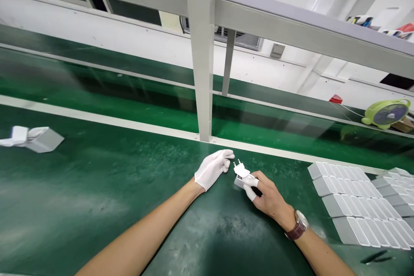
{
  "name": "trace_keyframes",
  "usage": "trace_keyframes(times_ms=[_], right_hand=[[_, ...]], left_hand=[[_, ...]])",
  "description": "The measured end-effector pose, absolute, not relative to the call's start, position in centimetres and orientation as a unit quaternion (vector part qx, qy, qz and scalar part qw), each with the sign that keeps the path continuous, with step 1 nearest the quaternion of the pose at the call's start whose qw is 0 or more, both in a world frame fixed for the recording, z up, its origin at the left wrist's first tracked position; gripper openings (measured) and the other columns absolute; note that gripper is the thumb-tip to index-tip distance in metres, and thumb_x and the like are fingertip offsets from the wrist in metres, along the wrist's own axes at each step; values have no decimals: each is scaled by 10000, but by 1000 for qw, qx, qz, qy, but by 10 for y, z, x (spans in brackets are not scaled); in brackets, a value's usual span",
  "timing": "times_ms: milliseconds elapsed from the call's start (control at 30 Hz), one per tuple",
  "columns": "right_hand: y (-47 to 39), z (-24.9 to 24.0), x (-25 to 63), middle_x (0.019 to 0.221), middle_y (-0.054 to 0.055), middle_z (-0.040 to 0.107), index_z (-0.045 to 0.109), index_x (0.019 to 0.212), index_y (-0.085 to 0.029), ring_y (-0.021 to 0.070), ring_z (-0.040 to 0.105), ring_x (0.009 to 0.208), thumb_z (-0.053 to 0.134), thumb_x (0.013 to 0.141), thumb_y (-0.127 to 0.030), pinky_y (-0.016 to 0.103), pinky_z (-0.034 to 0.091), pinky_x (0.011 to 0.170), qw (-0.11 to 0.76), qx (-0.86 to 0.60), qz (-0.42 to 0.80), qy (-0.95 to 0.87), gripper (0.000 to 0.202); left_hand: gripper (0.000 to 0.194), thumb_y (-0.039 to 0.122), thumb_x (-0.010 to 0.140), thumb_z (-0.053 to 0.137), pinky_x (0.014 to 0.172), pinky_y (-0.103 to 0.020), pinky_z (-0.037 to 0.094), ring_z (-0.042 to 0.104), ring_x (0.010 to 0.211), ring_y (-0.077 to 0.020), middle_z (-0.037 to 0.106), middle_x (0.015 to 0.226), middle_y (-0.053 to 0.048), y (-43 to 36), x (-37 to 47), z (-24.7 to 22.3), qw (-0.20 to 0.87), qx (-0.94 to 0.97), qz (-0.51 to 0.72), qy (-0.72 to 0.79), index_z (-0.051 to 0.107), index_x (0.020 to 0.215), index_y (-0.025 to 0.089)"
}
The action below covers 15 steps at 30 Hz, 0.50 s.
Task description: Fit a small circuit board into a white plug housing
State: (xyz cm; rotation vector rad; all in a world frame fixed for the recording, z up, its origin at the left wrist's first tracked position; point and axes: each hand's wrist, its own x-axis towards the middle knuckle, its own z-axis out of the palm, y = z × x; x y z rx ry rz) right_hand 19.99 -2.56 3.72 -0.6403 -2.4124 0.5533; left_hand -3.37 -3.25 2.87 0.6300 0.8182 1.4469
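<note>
Near the middle of the green table, my right hand [270,196] grips a white plug adapter [242,170] whose two metal pins point up and away. A small pale box-shaped piece [239,182] shows right below the adapter in the same grip; whether the two are joined I cannot tell. White finger covers sit on some of my right fingertips. My left hand [214,169], in a white glove, is just left of the pins, apart from them. Its forefinger stretches out, the other fingers bend loosely, and nothing shows in it.
Rows of white boxes [364,209] stand at the right, with a dark thin object [377,257] in front. An opened white box [45,139] lies far left. A metal post [203,73] rises behind my hands. A green fan [386,113] stands far right.
</note>
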Motion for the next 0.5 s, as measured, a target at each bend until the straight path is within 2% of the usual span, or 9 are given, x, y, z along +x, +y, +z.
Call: trace_keyframes(times_ms=[167,233,300,367,433,500], right_hand=[[-28,30,204,1146,85,615,444,1445,-299,219,620,973,539,972,-199,377,546,840,302,-265,194,-895,492],[-29,32,204,1127,87,621,472,1430,-283,219,610,958,548,969,-228,387,536,855,300,-280,224,-884,471],[-30,33,203,1117,83,628,602,1304,-276,224,595,970,584,952,-271,396,519,901,307,-293,310,-851,352],[-29,34,201,1093,74,645,696,1143,-259,226,588,986,664,905,-319,395,506,947,340,-314,459,-758,247],[-28,33,198,1039,63,671,703,1118,-238,215,614,938,706,877,-366,391,531,923,372,-335,582,-641,273],[-27,34,196,984,64,694,675,1160,-212,206,649,844,648,916,-423,396,573,827,381,-343,642,-570,323]], left_hand=[[452,448,829,739,626,-260,407,514,698,-99,652,1046,-124,-33,-32,24,622,312,618,367,665,1092,88],[462,447,828,737,633,-263,410,510,709,-101,646,1048,-122,-32,-33,22,626,315,614,363,654,1108,88],[506,482,830,719,644,-275,417,508,707,-105,639,1052,-122,-32,-33,21,619,323,612,371,632,1135,88],[538,509,848,673,680,-297,439,524,734,-122,626,1080,-125,-34,-30,22,573,360,612,410,594,1186,98],[531,464,832,681,750,-326,464,542,794,-146,606,1096,-109,-40,-24,24,480,429,598,477,561,1224,127],[593,374,734,770,811,-350,476,538,849,-164,576,1092,-78,-49,-15,28,377,526,555,523,548,1243,167]])
